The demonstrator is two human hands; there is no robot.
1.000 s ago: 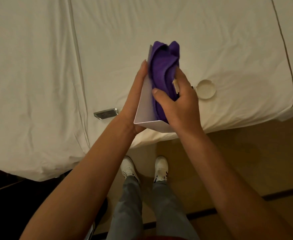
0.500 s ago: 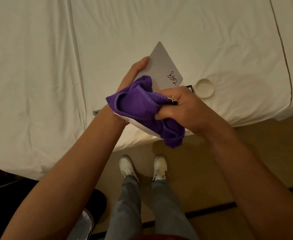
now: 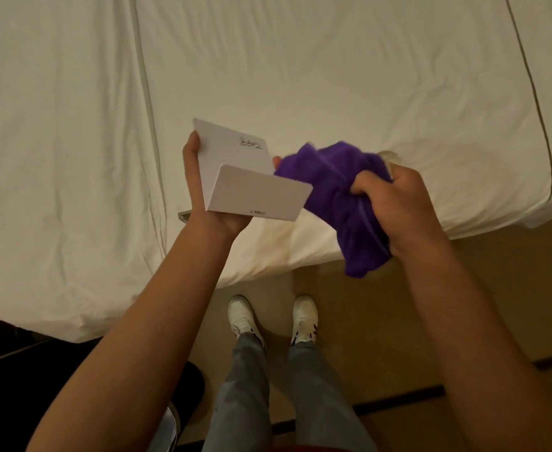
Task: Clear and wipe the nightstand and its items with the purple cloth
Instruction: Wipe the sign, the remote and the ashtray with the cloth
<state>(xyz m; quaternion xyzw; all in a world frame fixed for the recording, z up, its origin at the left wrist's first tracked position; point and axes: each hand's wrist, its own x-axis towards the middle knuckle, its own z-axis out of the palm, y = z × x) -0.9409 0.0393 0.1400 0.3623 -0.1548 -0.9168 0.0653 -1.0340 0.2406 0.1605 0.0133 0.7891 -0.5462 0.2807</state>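
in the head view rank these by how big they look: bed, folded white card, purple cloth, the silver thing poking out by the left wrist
1. bed
2. folded white card and purple cloth: look alike, not ranked; the cloth is bunched up
3. silver thing: mostly hidden, so its real extent is unclear

"What are you wearing?"
"Your arms (image 3: 157,324) are bare, no sleeves. You have grey jeans (image 3: 245,396) and white shoes (image 3: 243,318) with dark stripes. Something red shows at your waist."
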